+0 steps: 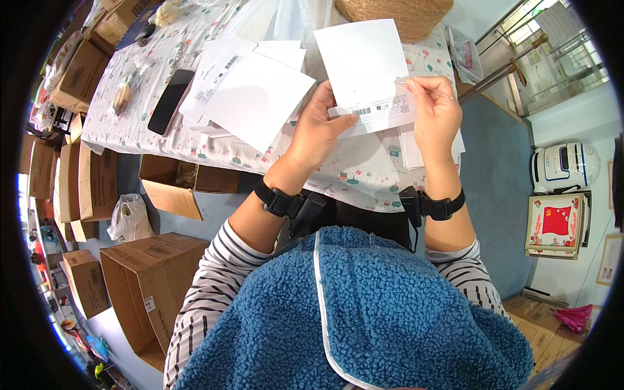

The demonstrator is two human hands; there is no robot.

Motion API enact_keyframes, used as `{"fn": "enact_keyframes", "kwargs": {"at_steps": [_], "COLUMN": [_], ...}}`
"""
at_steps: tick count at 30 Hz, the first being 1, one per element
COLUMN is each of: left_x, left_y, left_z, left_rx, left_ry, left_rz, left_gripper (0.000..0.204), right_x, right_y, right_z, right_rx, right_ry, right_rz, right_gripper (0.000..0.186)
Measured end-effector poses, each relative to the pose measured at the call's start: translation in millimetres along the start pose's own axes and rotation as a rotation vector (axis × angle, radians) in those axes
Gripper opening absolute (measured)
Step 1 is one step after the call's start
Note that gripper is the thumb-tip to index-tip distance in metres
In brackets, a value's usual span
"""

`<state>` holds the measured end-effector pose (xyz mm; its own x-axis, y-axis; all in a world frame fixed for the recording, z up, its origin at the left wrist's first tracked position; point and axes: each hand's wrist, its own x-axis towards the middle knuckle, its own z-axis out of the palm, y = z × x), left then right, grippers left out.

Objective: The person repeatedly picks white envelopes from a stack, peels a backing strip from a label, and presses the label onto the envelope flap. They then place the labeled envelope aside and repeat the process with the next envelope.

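Closed on the white rectangular paper sheet with small black printing [361, 62] are both your left hand [315, 130] and right hand [437, 114], each with thumb pressing; probably two-sided holding steadies it above the white flower-patterned tablecloth [364, 187], beside the loose pile of white papers [260, 97].

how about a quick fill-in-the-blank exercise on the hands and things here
1. The white sheet is held by the left hand and the ____ hand.
2. The black phone lies to the ____ of the pile of white papers.
3. Both wrist straps are coloured ____.
4. The fleecy garment is coloured ____.
Missing words: right; left; black; blue.
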<state>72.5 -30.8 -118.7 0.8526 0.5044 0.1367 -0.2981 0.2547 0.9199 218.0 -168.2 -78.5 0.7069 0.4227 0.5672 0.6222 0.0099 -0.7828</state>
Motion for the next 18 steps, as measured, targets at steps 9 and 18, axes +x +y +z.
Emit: {"fn": "enact_keyframes", "kwargs": {"at_steps": [9, 18], "left_x": [0.0, -1.4], "left_y": [-0.2, 2.6], "left_z": [-0.2, -0.5], "left_rx": [0.035, -0.001], "left_ry": [0.009, 0.012], "left_rz": [0.001, -0.014], "left_gripper": [0.054, 0.055], "right_x": [1.3, 2.3], "right_y": [-1.0, 0.4], "right_z": [-0.4, -0.1], "right_rx": [-0.225, -0.099], "right_ry": [-0.041, -0.11], "right_rz": [-0.221, -0.095], "right_gripper": [0.005, 0.01]}}
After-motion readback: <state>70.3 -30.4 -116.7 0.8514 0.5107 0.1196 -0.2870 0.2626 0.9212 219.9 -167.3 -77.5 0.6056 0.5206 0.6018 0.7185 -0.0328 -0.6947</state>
